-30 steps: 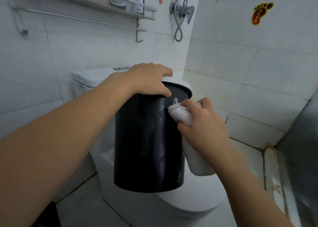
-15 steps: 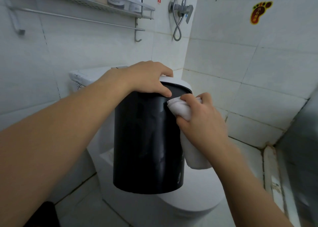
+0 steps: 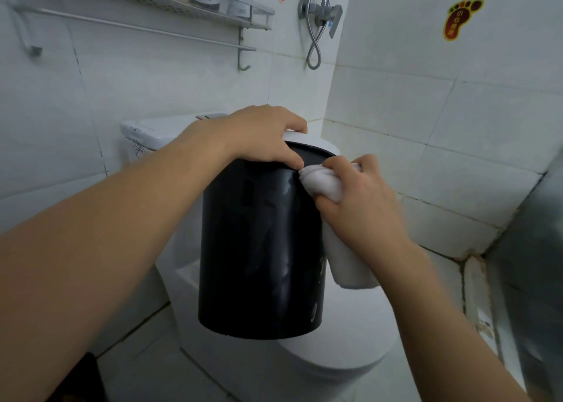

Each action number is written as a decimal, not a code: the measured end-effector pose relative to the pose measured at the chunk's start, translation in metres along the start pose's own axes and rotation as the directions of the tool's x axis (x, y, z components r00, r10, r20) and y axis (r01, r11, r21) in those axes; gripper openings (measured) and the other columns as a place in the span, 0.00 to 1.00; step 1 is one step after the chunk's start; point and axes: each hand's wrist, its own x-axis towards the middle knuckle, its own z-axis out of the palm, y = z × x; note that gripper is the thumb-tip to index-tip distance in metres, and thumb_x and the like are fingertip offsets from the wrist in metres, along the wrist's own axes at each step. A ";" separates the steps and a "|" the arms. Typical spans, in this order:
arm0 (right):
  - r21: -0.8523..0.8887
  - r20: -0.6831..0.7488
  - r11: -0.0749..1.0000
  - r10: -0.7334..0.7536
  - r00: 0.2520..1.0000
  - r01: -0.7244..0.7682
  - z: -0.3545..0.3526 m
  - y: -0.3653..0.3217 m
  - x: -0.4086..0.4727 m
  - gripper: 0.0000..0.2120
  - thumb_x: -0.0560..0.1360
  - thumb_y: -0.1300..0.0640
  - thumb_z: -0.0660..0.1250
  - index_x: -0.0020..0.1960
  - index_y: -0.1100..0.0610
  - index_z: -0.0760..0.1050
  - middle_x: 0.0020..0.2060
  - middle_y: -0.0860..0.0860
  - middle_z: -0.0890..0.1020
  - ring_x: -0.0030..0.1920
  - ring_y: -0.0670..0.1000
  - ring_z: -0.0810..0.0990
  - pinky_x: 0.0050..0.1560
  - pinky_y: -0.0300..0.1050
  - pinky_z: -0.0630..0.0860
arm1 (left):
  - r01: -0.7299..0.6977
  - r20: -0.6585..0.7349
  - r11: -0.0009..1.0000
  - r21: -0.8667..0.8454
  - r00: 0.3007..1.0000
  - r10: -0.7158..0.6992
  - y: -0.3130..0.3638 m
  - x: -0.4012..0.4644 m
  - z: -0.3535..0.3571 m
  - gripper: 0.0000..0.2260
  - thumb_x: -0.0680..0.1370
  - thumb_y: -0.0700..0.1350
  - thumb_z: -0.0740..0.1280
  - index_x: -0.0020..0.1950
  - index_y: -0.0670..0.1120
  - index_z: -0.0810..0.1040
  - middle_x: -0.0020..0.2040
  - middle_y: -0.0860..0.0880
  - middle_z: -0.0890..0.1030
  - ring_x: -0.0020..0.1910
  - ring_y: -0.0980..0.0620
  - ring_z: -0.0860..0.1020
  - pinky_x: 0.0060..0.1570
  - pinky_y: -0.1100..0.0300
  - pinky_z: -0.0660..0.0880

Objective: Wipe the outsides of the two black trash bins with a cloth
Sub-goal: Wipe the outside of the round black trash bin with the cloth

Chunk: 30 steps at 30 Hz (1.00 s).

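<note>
Person wiping a black trash bin (image 3: pixel 262 249) above a toilet (image 3: pixel 335 350).
Left hand (image 3: pixel 262 136) grips its rim; right hand (image 3: pixel 359 200) presses a white cloth (image 3: pixel 320 182) there; second bin unseen.

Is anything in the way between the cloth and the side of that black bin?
Nothing visible. The right hand presses the cloth straight onto the bin wall, just under the rim. The left hand grips the rim beside it, its thumb about touching the cloth.
</note>
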 end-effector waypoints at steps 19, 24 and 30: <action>-0.001 0.023 1.000 0.002 1.000 -0.002 0.003 0.013 -0.008 0.16 0.72 0.50 0.65 0.59 0.40 0.70 0.54 0.46 0.67 0.42 0.51 0.70 0.37 0.45 0.67 | 0.035 -0.029 0.995 -0.089 0.999 -0.037 -0.003 0.019 0.010 0.10 0.70 0.55 0.75 0.46 0.56 0.76 0.41 0.58 0.76 0.45 0.50 0.76 0.45 0.55 0.73; 0.014 0.007 1.000 0.007 1.000 -0.007 0.004 0.016 -0.004 0.17 0.72 0.50 0.66 0.60 0.41 0.71 0.54 0.48 0.67 0.45 0.54 0.74 0.39 0.46 0.68 | 0.031 -0.024 0.998 -0.061 0.999 -0.032 -0.001 0.022 0.010 0.11 0.70 0.56 0.74 0.48 0.57 0.76 0.42 0.58 0.76 0.46 0.50 0.75 0.44 0.55 0.70; -0.073 0.111 0.996 -0.044 0.993 0.053 -0.002 0.015 -0.016 0.18 0.71 0.49 0.66 0.60 0.40 0.69 0.52 0.47 0.67 0.42 0.52 0.71 0.38 0.44 0.68 | 0.034 -0.007 0.998 -0.060 0.999 -0.034 -0.002 0.021 0.009 0.12 0.70 0.56 0.74 0.49 0.56 0.77 0.41 0.57 0.77 0.45 0.51 0.76 0.47 0.54 0.73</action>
